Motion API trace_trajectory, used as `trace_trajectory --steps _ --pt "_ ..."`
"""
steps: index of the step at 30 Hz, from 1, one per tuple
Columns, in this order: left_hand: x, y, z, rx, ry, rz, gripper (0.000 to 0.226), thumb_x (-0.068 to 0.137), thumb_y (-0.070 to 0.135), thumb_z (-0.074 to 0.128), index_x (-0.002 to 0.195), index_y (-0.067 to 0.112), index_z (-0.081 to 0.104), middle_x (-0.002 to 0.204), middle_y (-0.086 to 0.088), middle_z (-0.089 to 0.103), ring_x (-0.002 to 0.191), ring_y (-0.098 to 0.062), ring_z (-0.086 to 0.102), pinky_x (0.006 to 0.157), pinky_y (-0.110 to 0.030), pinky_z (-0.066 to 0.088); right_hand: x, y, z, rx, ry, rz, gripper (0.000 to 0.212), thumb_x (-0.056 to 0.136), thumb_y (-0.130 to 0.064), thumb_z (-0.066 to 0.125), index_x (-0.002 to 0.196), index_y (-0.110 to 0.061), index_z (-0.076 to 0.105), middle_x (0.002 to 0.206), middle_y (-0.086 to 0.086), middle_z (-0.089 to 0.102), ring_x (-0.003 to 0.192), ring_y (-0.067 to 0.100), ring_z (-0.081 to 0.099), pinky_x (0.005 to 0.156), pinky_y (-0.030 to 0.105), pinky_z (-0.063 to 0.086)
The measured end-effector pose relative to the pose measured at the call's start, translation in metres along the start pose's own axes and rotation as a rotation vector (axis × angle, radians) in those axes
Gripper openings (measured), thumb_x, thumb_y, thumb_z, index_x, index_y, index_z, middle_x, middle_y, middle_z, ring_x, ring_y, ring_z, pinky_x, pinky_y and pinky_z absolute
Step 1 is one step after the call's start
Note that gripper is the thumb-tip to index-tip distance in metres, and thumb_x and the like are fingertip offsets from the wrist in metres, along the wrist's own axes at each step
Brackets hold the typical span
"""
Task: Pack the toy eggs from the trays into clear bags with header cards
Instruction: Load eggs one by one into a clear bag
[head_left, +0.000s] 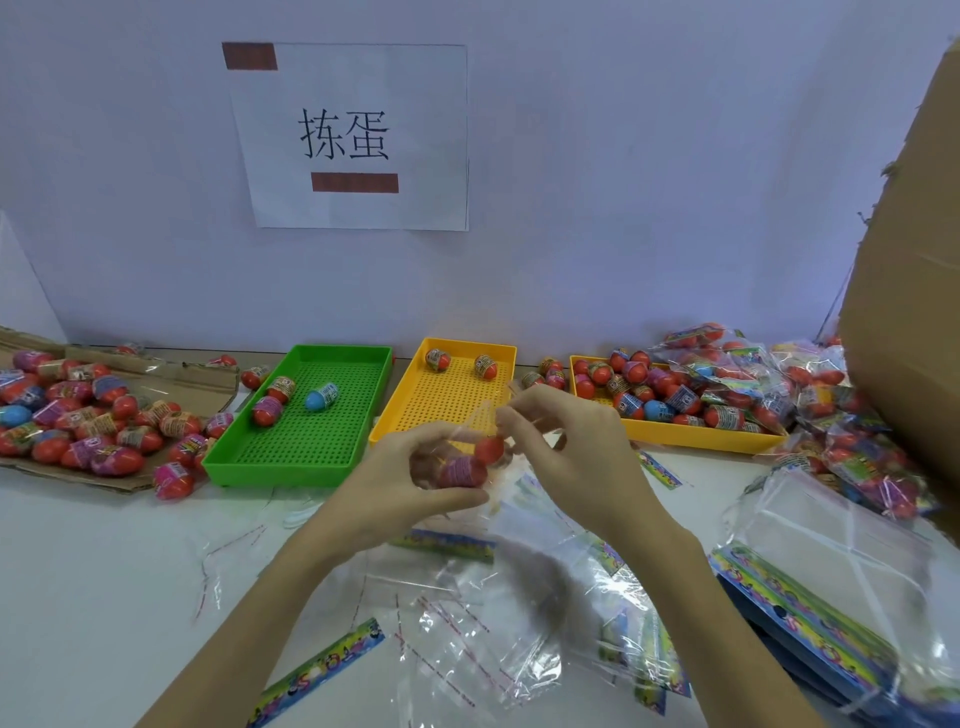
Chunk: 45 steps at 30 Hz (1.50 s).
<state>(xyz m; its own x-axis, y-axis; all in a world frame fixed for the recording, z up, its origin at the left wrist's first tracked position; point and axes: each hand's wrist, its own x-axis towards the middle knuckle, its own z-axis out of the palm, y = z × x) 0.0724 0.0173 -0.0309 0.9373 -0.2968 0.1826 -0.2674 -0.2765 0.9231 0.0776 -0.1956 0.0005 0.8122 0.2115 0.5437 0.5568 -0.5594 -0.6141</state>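
My left hand (400, 483) grips a clear bag (470, 423) with two toy eggs (470, 462) inside it, held in front of the middle yellow tray (395, 410). My right hand (576, 447) pinches the bag's top edge just right of the eggs. The green tray (311, 462) holds three eggs, one of them blue (321, 396). Two eggs (461, 362) lie at the back of the middle yellow tray. A second yellow tray (691, 436) on the right is full of eggs.
Loose eggs lie on flattened cardboard (78, 475) at the left. Packed bags (810, 379) pile up at the right beside a large cardboard box (914, 291). Empty clear bags (483, 623) and colourful header cards (810, 623) cover the near table. A paper sign (353, 135) hangs on the wall.
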Motion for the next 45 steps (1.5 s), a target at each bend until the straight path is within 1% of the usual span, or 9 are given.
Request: trace_trajectory --steps 4,8,11,16,22,31,35,39,45 --pt "-0.002 0.001 -0.001 -0.026 -0.004 0.017 0.047 0.077 0.027 0.093 0.119 0.034 0.073 0.102 -0.004 0.078 0.090 -0.018 0.076 0.080 -0.022 0.058 -0.001 -0.001 0.000 0.046 -0.123 0.003 0.031 0.088 -0.060 0.066 0.099 -0.031 0.072 0.090 -0.021 0.070 0.087 0.001 0.066 0.066 0.008 0.044" --pt "-0.002 0.004 0.002 -0.035 0.030 0.008 0.042 0.083 0.021 0.089 0.121 0.025 0.072 0.096 -0.001 0.077 0.083 -0.011 0.072 0.076 -0.022 0.057 -0.002 0.006 0.000 -0.008 -0.241 0.026 0.026 0.088 -0.042 0.078 0.112 -0.034 0.070 0.103 -0.020 0.067 0.095 -0.001 0.060 0.070 0.008 0.043" --pt "-0.003 0.004 0.003 -0.061 0.053 -0.004 0.035 0.085 0.021 0.087 0.117 0.022 0.073 0.096 -0.006 0.077 0.086 -0.027 0.074 0.079 -0.033 0.064 -0.003 0.007 0.002 -0.023 -0.291 0.050 0.028 0.090 -0.038 0.076 0.116 -0.033 0.066 0.105 -0.013 0.066 0.093 0.001 0.061 0.069 0.012 0.044" --pt "-0.003 0.006 0.005 -0.041 0.107 -0.018 0.031 0.080 0.033 0.089 0.104 0.019 0.074 0.093 -0.006 0.076 0.079 -0.023 0.077 0.073 -0.030 0.063 -0.001 0.006 -0.001 0.100 -0.211 0.103 0.024 0.086 -0.037 0.081 0.106 -0.031 0.068 0.095 -0.015 0.069 0.089 0.002 0.065 0.071 0.017 0.053" --pt "-0.003 0.007 0.002 -0.016 0.142 -0.010 0.045 0.068 0.034 0.094 0.103 0.016 0.072 0.092 -0.006 0.075 0.077 -0.027 0.076 0.070 -0.035 0.065 0.000 0.006 0.000 0.284 -0.229 0.177 0.019 0.086 -0.027 0.083 0.099 -0.021 0.071 0.093 -0.010 0.075 0.087 0.007 0.071 0.076 0.023 0.058" --pt "-0.005 0.010 0.004 0.008 0.187 0.061 0.048 0.068 0.035 0.094 0.107 0.019 0.072 0.093 -0.002 0.077 0.074 -0.019 0.076 0.068 -0.033 0.064 -0.001 0.007 0.001 0.256 -0.335 0.170 0.030 0.089 -0.032 0.079 0.116 -0.025 0.068 0.105 -0.011 0.070 0.093 -0.001 0.065 0.072 0.012 0.049" --pt "-0.005 0.010 0.004 0.040 0.216 0.054 0.051 0.062 0.036 0.096 0.105 0.022 0.074 0.094 -0.003 0.075 0.077 -0.025 0.075 0.074 -0.043 0.065 0.000 0.010 0.000 0.267 -0.314 0.180 0.024 0.089 -0.034 0.079 0.109 -0.021 0.071 0.099 -0.009 0.073 0.089 0.002 0.068 0.073 0.013 0.049" --pt "-0.004 0.011 0.004 -0.089 0.191 -0.015 0.055 0.061 0.032 0.097 0.110 0.020 0.074 0.100 -0.011 0.074 0.077 -0.024 0.077 0.066 -0.031 0.063 0.000 0.010 -0.004 0.285 -0.305 0.207 0.028 0.086 -0.042 0.077 0.102 -0.020 0.072 0.091 -0.006 0.076 0.085 0.005 0.070 0.072 0.014 0.050" --pt "-0.005 0.014 -0.006 -0.359 -0.011 -0.153 0.051 0.079 0.021 0.086 0.127 0.023 0.072 0.114 -0.008 0.077 0.102 -0.028 0.076 0.088 -0.033 0.060 0.002 0.011 -0.011 0.331 -0.282 0.218 0.022 0.090 -0.031 0.077 0.097 -0.011 0.070 0.089 -0.002 0.077 0.082 0.008 0.070 0.072 0.015 0.050"
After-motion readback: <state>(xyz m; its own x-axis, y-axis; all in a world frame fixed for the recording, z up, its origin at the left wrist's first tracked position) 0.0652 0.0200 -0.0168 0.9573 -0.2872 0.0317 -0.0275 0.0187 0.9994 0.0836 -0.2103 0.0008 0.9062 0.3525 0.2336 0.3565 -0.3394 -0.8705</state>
